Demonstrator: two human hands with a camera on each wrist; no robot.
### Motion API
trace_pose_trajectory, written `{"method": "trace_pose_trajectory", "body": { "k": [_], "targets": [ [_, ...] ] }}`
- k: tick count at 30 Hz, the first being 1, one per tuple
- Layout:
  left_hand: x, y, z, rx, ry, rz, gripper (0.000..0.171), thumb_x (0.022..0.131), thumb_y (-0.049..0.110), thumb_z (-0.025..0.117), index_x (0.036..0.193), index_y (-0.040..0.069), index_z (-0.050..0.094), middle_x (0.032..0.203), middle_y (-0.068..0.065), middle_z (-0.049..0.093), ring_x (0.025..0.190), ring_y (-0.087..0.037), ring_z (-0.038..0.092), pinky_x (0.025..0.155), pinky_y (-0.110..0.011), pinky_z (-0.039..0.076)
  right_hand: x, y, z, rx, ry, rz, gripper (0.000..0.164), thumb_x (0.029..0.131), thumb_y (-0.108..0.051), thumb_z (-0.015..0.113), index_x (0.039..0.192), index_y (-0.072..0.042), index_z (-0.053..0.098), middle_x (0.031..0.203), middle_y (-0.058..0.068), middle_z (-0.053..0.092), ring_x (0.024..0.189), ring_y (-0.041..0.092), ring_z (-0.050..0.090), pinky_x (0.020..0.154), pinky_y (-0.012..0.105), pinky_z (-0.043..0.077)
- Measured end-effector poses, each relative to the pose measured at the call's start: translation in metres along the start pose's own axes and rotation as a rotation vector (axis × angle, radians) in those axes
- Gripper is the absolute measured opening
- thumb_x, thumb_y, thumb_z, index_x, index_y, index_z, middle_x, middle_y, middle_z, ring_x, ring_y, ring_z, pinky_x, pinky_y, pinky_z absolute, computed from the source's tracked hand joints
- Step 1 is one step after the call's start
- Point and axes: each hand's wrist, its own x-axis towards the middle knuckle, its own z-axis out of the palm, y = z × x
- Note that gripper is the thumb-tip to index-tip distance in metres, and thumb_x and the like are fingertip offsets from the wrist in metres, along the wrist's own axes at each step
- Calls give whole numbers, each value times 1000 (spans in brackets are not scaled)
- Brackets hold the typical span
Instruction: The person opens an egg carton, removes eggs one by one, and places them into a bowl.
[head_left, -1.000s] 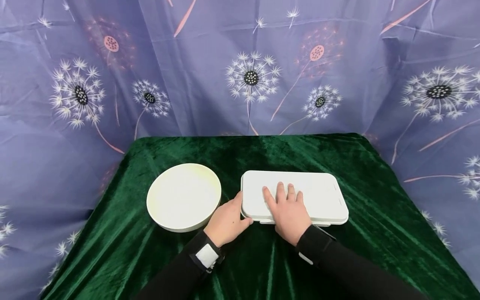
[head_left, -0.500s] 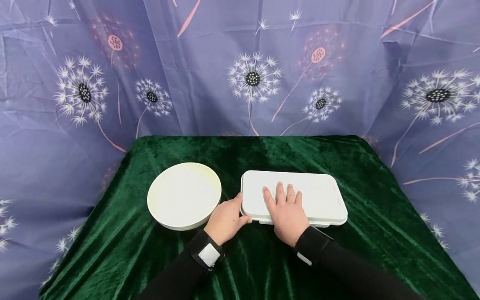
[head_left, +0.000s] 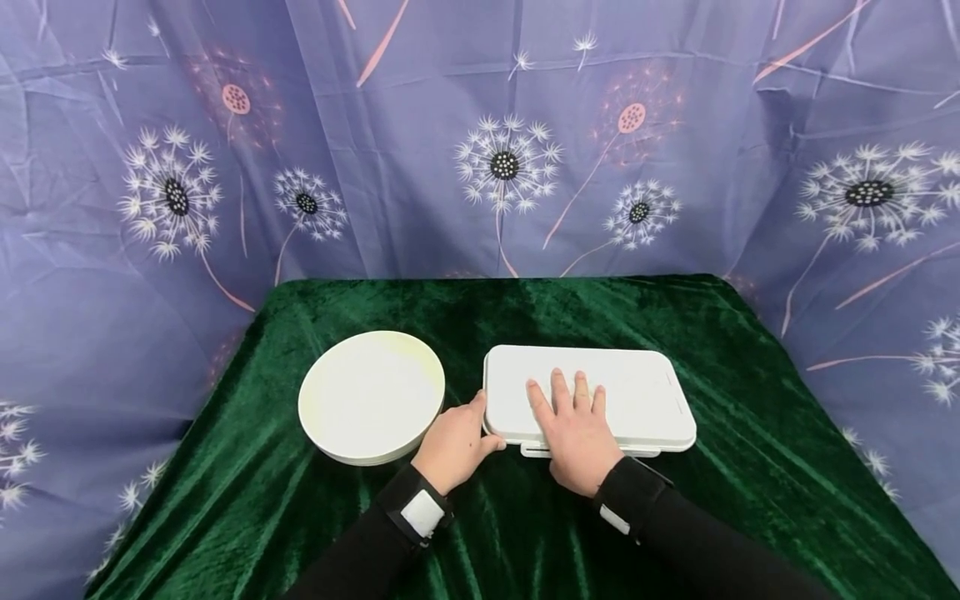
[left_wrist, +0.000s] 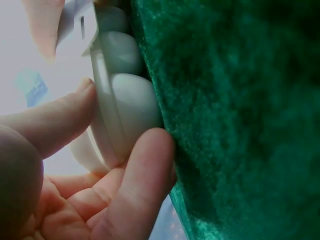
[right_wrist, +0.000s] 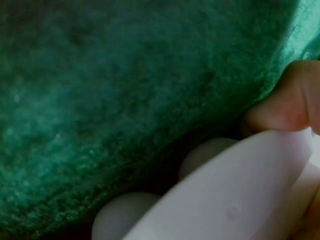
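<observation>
A white lidded egg box [head_left: 637, 392] with rounded cups along its underside lies flat and closed on the green cloth. My left hand [head_left: 452, 444] holds its left end; in the left wrist view the thumb [left_wrist: 75, 107] touches the rim and another finger [left_wrist: 145, 175] curls against an end cup [left_wrist: 132, 102]. On top of the lid, my right hand [head_left: 577, 442] rests with its fingers spread and straight. Latch-like tabs stick out along the front edge, one partly behind the right hand. What the box holds is hidden.
A round, shallow cream-white dish [head_left: 371, 396] stands to the left, close beside the left hand. Green velvet cloth [head_left: 495, 312] covers the table. A purple curtain [head_left: 420, 167] printed with dandelions hangs behind and at both sides.
Both hands keep their places on the egg box, and the box and dish stay put. Only the head view shifts slightly.
</observation>
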Motion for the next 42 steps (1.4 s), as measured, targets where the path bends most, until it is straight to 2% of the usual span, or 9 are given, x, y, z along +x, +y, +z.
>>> {"method": "trace_pose_trajectory", "body": {
  "k": [11, 18, 23, 27, 31, 36, 39, 42],
  "targets": [
    [0, 0, 0, 4, -6, -25, 77, 88, 36, 79, 144, -7, 49, 112, -18, 72, 93, -27, 72, 77, -39, 57, -3, 7, -5, 49, -75, -73, 99, 73, -14, 84, 158, -6, 33, 158, 29, 29, 140, 59, 26, 102, 75, 30],
    [-6, -1, 0, -10, -8, -19, 78, 88, 36, 79, 146, -7, 47, 114, -17, 71, 94, -27, 72, 78, -39, 57, -20, 25, -1, 114, 3, -137, 100, 69, -13, 82, 158, -15, 36, 161, 22, 30, 144, 49, 29, 104, 71, 31],
    [-10, -2, 1, -19, -8, -22, 80, 89, 35, 79, 147, -6, 44, 121, -17, 69, 101, -27, 71, 82, -40, 57, -43, 39, -4, 155, 22, -121, 96, 72, -14, 82, 158, -20, 38, 161, 19, 31, 147, 40, 29, 103, 70, 33],
    [-10, -3, -2, -21, -2, -44, 82, 89, 37, 79, 150, -3, 41, 126, -17, 67, 104, -28, 69, 84, -42, 56, -52, 48, -9, 166, 64, -117, 92, 74, -20, 86, 155, -19, 43, 157, 19, 37, 145, 40, 32, 104, 67, 34],
    [-8, -3, -5, -19, -3, -50, 86, 90, 41, 77, 152, -4, 38, 124, -18, 68, 100, -28, 70, 80, -41, 56, -56, 55, -12, 167, 108, -104, 86, 74, -24, 88, 151, -18, 48, 153, 18, 42, 141, 41, 37, 107, 62, 32],
    [-6, -3, -5, -31, -18, -52, 86, 91, 40, 75, 153, -6, 36, 123, -19, 68, 100, -27, 70, 79, -40, 56, -57, 57, -19, 188, 114, -67, 84, 73, -24, 89, 148, -17, 51, 150, 16, 45, 137, 39, 40, 106, 62, 32],
    [-6, -3, -4, -40, -10, -40, 82, 93, 37, 75, 151, -6, 38, 121, -18, 69, 100, -27, 70, 80, -40, 56, -58, 59, -22, 191, 128, -63, 82, 73, -24, 89, 146, -16, 52, 148, 16, 46, 135, 38, 42, 106, 61, 32],
    [-6, -2, -1, -67, 7, -30, 69, 95, 35, 72, 147, -1, 45, 109, -11, 72, 89, -21, 71, 70, -36, 54, -59, 61, -25, 197, 143, -70, 79, 73, -25, 89, 143, -15, 55, 146, 16, 47, 134, 38, 43, 107, 58, 31]
  ]
}}
